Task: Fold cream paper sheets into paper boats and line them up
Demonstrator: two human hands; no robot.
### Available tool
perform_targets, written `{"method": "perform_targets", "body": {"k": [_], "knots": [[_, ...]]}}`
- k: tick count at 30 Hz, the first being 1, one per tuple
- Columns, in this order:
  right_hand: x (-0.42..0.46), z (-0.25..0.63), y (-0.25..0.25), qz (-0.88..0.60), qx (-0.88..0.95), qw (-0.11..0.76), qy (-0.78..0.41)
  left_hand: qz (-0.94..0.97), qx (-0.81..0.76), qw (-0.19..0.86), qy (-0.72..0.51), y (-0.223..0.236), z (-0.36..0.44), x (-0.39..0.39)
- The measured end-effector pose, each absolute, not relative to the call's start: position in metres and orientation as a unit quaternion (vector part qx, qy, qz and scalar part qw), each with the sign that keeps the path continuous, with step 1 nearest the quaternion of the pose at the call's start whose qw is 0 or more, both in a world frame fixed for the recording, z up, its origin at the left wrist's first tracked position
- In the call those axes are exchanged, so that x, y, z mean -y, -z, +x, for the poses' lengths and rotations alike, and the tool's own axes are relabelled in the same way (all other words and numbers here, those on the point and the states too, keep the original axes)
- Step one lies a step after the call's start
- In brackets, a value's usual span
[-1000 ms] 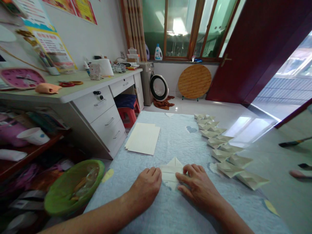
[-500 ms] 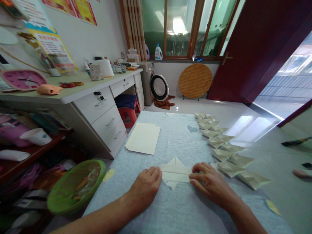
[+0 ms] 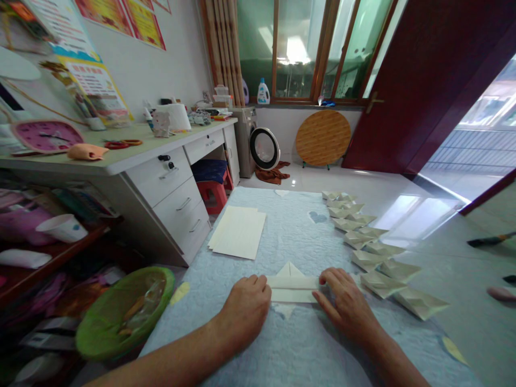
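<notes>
A sheet of cream paper [image 3: 293, 291], folded into a shape with a pointed top and flat bands along its lower part, lies on the blue quilted cloth [image 3: 298, 236]. My left hand [image 3: 250, 303] has its fingers curled together on the left end of this folded paper. At the right end, my right hand [image 3: 344, 298] grips the paper's edge, thumb low and index finger higher. Farther back on the left lies a small stack of flat paper sheets [image 3: 237, 232]. Several folded paper boats [image 3: 382, 283] stand in rows along the cloth's right side.
A green basket [image 3: 91, 336] with plastic-wrapped items stands left of the cloth. Beyond it is a desk [image 3: 153, 156] with drawers and, at its opening, a red stool [image 3: 212, 193]. A washing machine [image 3: 244, 140] with its door open and a round wooden board [image 3: 323, 137] are at the back.
The view has tipped slightly, so the scene sits a little lower. My right thumb and fingers have shifted at the paper's right end; my left hand stays at the left end.
</notes>
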State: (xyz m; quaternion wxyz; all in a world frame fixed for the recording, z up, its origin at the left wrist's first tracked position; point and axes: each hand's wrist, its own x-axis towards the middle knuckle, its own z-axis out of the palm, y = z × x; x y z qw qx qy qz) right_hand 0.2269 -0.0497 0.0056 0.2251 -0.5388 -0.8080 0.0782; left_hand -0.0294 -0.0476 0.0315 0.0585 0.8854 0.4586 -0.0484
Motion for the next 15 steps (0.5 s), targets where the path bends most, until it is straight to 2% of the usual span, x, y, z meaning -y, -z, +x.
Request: {"method": "perform_targets", "body": {"k": [3, 7, 15], "knots": [[0.048, 0.217, 0.002, -0.553, 0.798, 0.232, -0.059, 0.876, -0.475, 0.077, 0.004, -0.039, -0.018, 0.039], [0.046, 0.209, 0.004, -0.551, 0.803, 0.200, -0.103, 0.868, -0.470, 0.120, -0.107, -0.024, -0.010, 0.030], [0.043, 0.209, 0.002, -0.514, 0.813, 0.230, -0.147, 0.848, -0.441, 0.244, -0.163, -0.005, -0.006, 0.017]]}}
